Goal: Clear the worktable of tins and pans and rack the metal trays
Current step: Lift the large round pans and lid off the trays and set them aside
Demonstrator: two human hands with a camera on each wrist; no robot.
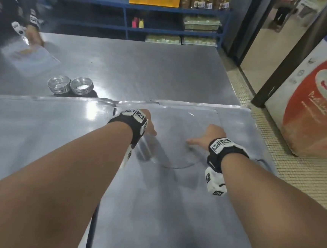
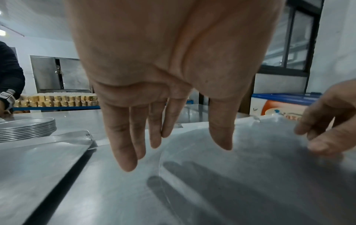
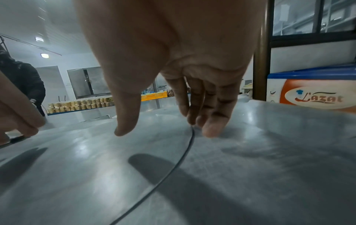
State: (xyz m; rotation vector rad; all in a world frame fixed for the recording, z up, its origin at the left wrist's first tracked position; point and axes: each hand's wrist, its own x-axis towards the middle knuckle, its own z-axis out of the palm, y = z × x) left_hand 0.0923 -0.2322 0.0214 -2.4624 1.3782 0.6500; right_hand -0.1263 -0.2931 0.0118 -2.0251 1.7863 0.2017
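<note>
Fingers (image 3: pixel 210 129) of my right hand (image 1: pixel 210 136) straight, tips at the round flat pan's (image 1: pixel 173 144) rim; left hand (image 1: pixel 149 122) spread at its opposite edge — bracketing it, likely to pry it up. Pan lies flat on a metal tray (image 1: pixel 237 134) on the desk (image 1: pixel 144 66) — nothing gripped yet.

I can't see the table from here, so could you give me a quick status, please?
Left hand and right hand open, fingertips at opposite edges of the round flat pan, not yet lifted. Two tin stacks remain behind. Nothing in the way.

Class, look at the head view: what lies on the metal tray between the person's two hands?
A flat round metal disc lies between the left hand and the right hand, on the tray; its edge shows clearest in the right wrist view.
</note>
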